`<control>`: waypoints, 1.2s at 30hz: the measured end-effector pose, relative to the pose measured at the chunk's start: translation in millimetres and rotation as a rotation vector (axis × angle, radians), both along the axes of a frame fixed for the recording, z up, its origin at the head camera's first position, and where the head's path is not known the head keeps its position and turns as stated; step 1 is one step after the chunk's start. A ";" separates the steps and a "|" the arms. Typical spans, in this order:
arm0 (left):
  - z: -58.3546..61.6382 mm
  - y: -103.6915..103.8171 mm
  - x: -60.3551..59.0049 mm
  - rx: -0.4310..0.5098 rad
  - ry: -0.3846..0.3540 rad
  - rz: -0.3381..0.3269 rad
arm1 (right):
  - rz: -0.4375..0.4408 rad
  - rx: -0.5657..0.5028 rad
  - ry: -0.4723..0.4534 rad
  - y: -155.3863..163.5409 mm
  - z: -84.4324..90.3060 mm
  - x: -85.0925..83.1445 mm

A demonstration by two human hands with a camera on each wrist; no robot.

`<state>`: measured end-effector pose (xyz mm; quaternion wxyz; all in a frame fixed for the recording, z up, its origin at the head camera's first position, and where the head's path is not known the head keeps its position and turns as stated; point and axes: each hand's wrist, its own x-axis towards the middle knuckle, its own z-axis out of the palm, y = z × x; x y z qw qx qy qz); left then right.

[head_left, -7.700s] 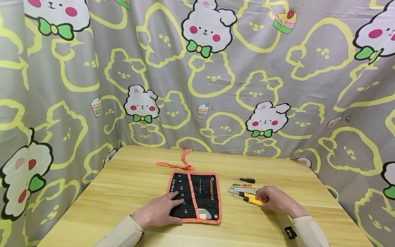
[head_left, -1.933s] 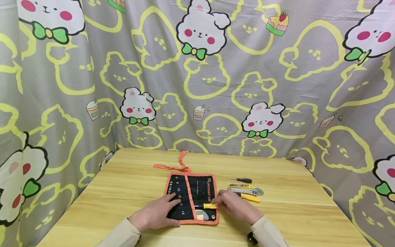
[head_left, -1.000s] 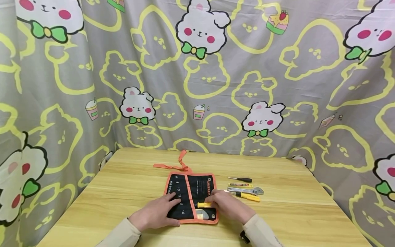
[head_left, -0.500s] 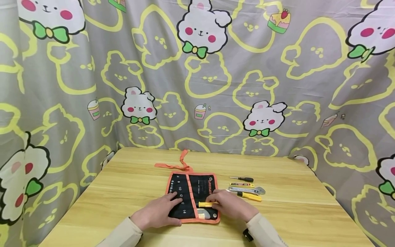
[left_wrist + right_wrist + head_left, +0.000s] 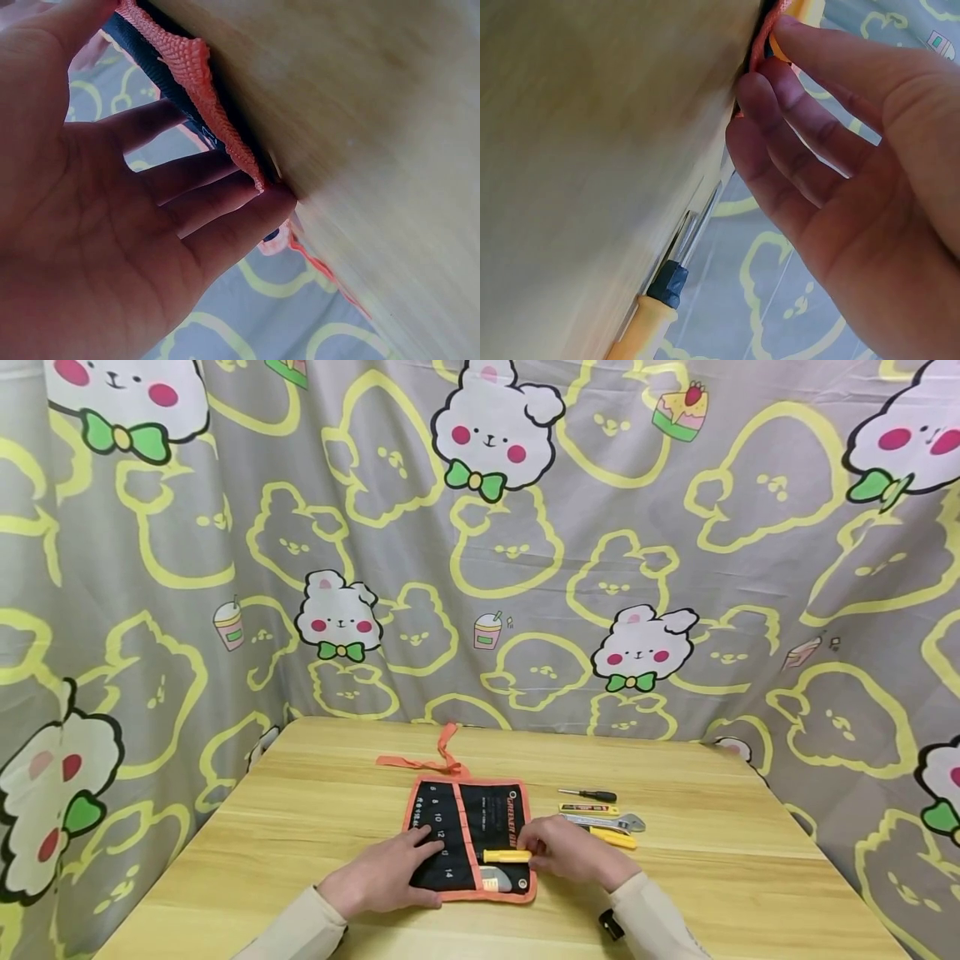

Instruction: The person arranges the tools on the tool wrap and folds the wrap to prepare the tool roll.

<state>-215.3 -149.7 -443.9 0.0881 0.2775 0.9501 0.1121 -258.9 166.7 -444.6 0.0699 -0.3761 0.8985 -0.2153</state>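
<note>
A black tool pouch (image 5: 495,810) with orange trim lies flat on the table. My left hand (image 5: 386,870) rests on its numbered left half with fingers spread; in the left wrist view the fingers reach over the orange edge. On the right half lies a yellow screwdriver handle (image 5: 504,856), its shaft hidden behind the pocket's orange band. My right hand (image 5: 573,852) pinches the handle's outer end with thumb and fingertips, right at the pouch's edge. Beside that handle, a grey and yellow tool (image 5: 497,880) sticks out of a pocket.
To the right lie a black-handled screwdriver (image 5: 597,795), a narrow yellow case (image 5: 588,808), an adjustable wrench (image 5: 626,822) and another yellow-handled screwdriver (image 5: 615,837). Orange ties (image 5: 427,766) trail from the pouch's far edge. A patterned curtain (image 5: 480,568) hangs behind the wooden table (image 5: 300,802).
My right hand has carried the yellow screwdriver from the tools at right to the pouch; its shaft has slid into the pocket. Lately that hand has drawn back to the handle's end.
</note>
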 end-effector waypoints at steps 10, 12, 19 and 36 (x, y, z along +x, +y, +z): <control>-3.7 -0.5 -1.8 0.011 -0.005 -0.008 | 0.006 0.022 0.045 -1.7 -0.1 4.1; -4.1 -0.6 -1.6 0.015 -0.002 -0.010 | 0.006 0.026 0.050 -2.0 -0.6 4.6; -4.1 0.0 -2.3 0.015 -0.001 -0.007 | 0.008 0.051 0.089 -4.2 -1.5 5.2; -1.6 -0.7 -1.8 0.017 -0.008 -0.008 | 0.000 0.065 0.188 -12.5 -3.0 7.2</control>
